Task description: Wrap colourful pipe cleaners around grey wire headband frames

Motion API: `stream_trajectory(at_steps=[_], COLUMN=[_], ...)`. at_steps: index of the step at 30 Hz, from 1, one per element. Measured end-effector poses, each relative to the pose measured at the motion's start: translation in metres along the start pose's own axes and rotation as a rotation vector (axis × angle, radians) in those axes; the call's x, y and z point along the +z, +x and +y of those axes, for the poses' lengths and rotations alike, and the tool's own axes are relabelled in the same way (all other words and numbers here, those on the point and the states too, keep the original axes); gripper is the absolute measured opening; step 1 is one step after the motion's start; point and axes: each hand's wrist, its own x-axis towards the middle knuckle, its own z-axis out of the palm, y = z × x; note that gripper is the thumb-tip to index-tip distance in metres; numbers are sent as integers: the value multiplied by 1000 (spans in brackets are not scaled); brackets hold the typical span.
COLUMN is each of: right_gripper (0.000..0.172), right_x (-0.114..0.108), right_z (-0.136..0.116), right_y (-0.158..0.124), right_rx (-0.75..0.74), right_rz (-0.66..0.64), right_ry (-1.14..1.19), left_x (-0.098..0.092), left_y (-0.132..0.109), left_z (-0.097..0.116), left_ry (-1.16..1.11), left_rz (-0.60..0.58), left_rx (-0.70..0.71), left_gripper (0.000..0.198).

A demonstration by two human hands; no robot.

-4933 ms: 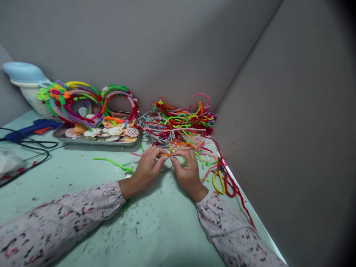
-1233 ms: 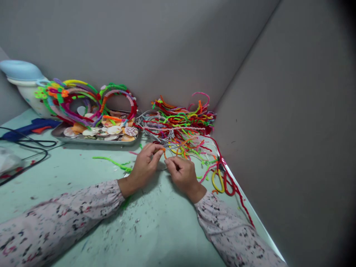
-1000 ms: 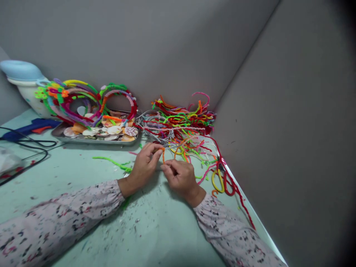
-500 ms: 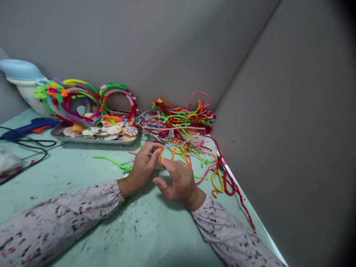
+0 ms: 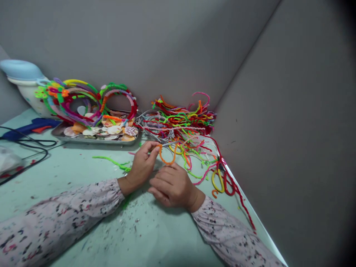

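Between thumb and fingers, my left hand [image 5: 143, 162] pinches an orange pipe cleaner [image 5: 167, 163] together with a thin grey strip [image 5: 169, 144] that sticks out to the right. The pipe cleaner hangs from the strip in a U-shaped loop. Just below this loop is my right hand [image 5: 172, 187], its back upward and its fingers curled in; what they hold, if anything, is hidden. A bright green pipe cleaner [image 5: 109, 160] lies on the table left of my left hand.
A metal tray [image 5: 96, 141] of shells holds colourful wrapped hoops [image 5: 118, 89]. Behind my hands is a pile of pipe cleaners [image 5: 180, 116]. Scissors [image 5: 218, 181] lie near the right edge. At left are a blue glue gun [image 5: 25, 129], black cable [image 5: 39, 148] and lidded container [image 5: 30, 87].
My right hand has drawn back and down from the orange pipe cleaner, and its fingers have curled in. The loop now shows in full. My left hand keeps its pinch almost in place.
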Motion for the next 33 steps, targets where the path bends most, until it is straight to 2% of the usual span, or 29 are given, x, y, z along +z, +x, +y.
stream_trajectory(at_steps=[2, 4, 6, 7, 8, 11, 14, 17, 19, 25, 29, 33], right_gripper=[27, 29, 16, 18, 28, 52, 59, 62, 60, 45, 35, 27], right_x=[6, 11, 16, 17, 18, 17, 12, 8, 8, 11, 11, 13], right_z=[4, 10, 16, 19, 21, 21, 17, 13, 15, 26, 28, 29], right_y=[-2, -5, -6, -7, -8, -8, -7, -6, -7, -9, -11, -12], right_rx=[88, 235, 401, 466, 508, 466, 297, 178, 209, 441, 459, 452], right_rz=[-64, -85, -56, -19, 27, 184, 274, 279, 291, 342, 306, 277], right_ry=[-11, -51, -79, -82, -78, -75, -110, -125, -142, -246, -218, -171], left_x=[0, 0, 0, 0, 0, 1, 2, 1, 0, -3, -1, 1], left_y=[0, 0, 0, 0, 0, 0, -1, -2, -3, -5, -7, -8], left_z=[1, 2, 2, 2, 2, 3, 3, 2, 3, 6, 6, 5], left_ry=[-1, -11, -16, -18, -19, -22, -41, -51, -13, 105, 126, 81], left_rz=[-2, -7, -10, -11, -12, -16, -12, -33, -60, -141, -187, -181], left_rx=[-7, -12, -11, -9, -7, 3, -5, -5, 39, 161, 184, 149], left_gripper=[20, 20, 20, 20, 20, 19, 17, 16, 16, 18, 17, 17])
